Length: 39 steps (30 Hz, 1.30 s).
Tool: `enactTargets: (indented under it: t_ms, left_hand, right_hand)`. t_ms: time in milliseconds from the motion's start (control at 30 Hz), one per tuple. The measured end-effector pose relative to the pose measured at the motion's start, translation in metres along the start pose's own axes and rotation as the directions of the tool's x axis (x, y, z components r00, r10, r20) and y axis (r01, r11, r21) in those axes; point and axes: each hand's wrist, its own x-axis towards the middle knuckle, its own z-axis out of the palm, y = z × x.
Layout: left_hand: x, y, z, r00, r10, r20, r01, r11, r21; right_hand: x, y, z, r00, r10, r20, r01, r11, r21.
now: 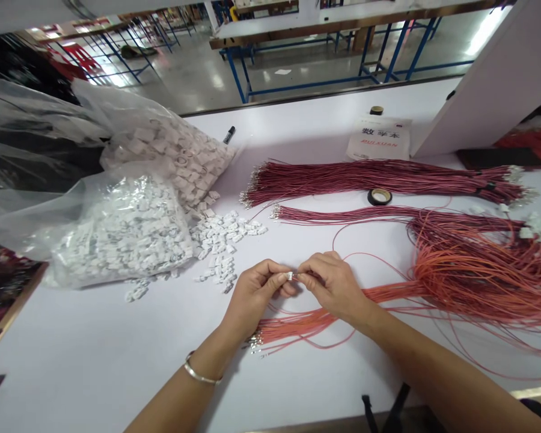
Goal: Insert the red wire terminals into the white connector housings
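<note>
Between thumb and forefinger, my left hand [264,285] pinches a small white plastic connector housing [290,276]. My right hand [329,282] is closed on the end of a thin wire right at the housing; how far the wire sits inside it is too small to tell. Under both hands lies a bundle of orange-red wires [297,325], with metal terminals at its left end. Loose white connector housings [225,234] are scattered to the left of my hands, spilling from a clear plastic bag [126,234].
A second bag [171,144] holds larger white parts. Dark red wire bundles [365,177] lie behind my hands, beside a roll of black tape [380,196]. A tangled wire heap [473,276] covers the right side. A notebook [379,139] and a marker [229,135] are farther back.
</note>
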Motion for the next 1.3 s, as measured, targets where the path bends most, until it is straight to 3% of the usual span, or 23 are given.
enactTargets:
  t_ms: [600, 933, 1033, 1133, 1233, 1300]
  left_hand:
    - [-0.003, 0.001, 0.008, 0.999, -0.039, 0.002, 0.039, 0.998, -0.042]
    - [-0.001, 0.006, 0.005, 1.000, 0.007, 0.000, -0.007, 1.000, 0.019]
    - [0.001, 0.007, -0.002, 0.997, 0.045, -0.063, -0.044, 0.999, 0.020]
    - [0.002, 0.006, -0.008, 0.989, 0.082, -0.127, -0.085, 0.996, -0.017]
    - [0.000, 0.006, -0.011, 0.984, 0.133, -0.123, -0.139, 0.989, -0.043]
    - [-0.001, 0.005, -0.012, 0.978, 0.176, -0.113, -0.182, 0.983, -0.041]
  right_hand:
    - [-0.002, -0.001, 0.004, 0.997, -0.079, -0.015, 0.078, 0.996, -0.052]
    - [0.000, -0.001, 0.002, 0.993, -0.103, -0.060, 0.099, 0.993, -0.066]
    - [0.002, -0.004, -0.006, 0.983, -0.161, -0.089, 0.143, 0.973, -0.182]
    - [0.004, -0.007, -0.010, 0.985, -0.173, -0.027, 0.153, 0.923, -0.353]
    - [0.008, -0.010, -0.012, 0.988, -0.156, 0.023, 0.146, 0.850, -0.506]
    - [0.012, -0.011, -0.020, 0.984, -0.180, -0.012, 0.141, 0.806, -0.575]
